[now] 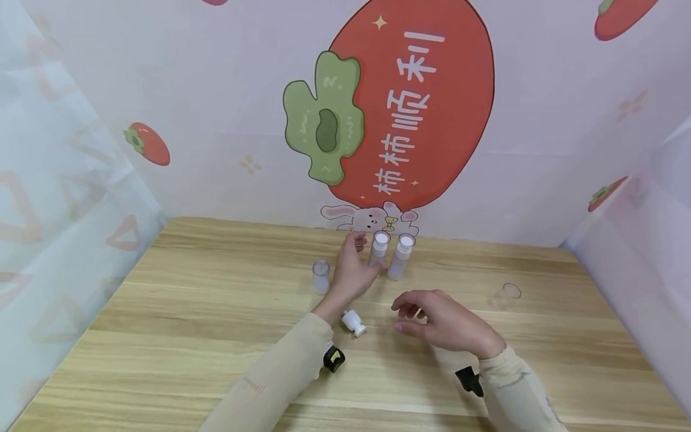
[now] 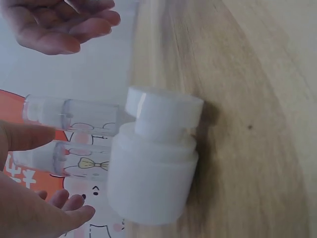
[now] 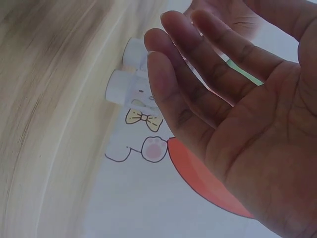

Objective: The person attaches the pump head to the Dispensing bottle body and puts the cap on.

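Two clear pump bottles with white tops stand side by side at the back, the left one and the right one. My left hand is around the left bottle, thumb and fingers spread to either side; in the left wrist view a gap shows beside its fingers. A white pump head lies near the left wrist, large in the left wrist view. Left of that hand stands a clear bottle without a pump top. My right hand hovers with loosely bent fingers, holding nothing.
A clear, see-through cap is on the right side of the wooden table. A printed backdrop with a large red persimmon rises directly behind the bottles. Patterned sheets hang at both sides.
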The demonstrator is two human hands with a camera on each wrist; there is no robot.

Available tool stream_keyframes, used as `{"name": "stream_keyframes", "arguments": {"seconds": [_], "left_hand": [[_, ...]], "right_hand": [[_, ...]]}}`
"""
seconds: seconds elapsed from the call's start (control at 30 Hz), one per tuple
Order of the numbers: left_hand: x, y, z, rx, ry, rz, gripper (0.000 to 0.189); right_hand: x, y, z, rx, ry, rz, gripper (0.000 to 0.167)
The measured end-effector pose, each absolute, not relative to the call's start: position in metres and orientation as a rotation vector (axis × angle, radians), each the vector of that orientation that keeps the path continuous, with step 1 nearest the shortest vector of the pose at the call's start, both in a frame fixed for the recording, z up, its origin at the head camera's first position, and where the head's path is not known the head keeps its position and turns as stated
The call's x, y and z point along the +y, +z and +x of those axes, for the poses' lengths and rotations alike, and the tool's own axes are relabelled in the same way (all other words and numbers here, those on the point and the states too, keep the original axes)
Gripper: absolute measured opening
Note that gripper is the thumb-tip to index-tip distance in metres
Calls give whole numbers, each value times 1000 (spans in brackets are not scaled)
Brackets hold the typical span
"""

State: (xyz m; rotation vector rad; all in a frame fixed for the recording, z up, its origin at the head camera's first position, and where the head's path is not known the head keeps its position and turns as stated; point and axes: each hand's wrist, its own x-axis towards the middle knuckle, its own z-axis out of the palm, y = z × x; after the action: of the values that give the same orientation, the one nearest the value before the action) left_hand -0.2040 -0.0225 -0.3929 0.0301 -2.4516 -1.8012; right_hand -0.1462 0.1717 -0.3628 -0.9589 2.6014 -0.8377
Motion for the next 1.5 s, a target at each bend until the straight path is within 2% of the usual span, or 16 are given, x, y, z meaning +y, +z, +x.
{"name": "stream_keyframes", "arguments": {"seconds": [0.63,1.03,1.5], "left_hand": [[-61,-362,-181,-2350,-1597,-351,74],[-93,-360,-171,-2329,-1567,-291,74],[-114,-383,-167,-2346,-1679,-212,68]], "right_hand": [[150,-366,-148,2657,-860,-989,27],[140,-369,-149,2709,-862,-938,31],[125,-367,-150,2700,-968,-877,32]]}}
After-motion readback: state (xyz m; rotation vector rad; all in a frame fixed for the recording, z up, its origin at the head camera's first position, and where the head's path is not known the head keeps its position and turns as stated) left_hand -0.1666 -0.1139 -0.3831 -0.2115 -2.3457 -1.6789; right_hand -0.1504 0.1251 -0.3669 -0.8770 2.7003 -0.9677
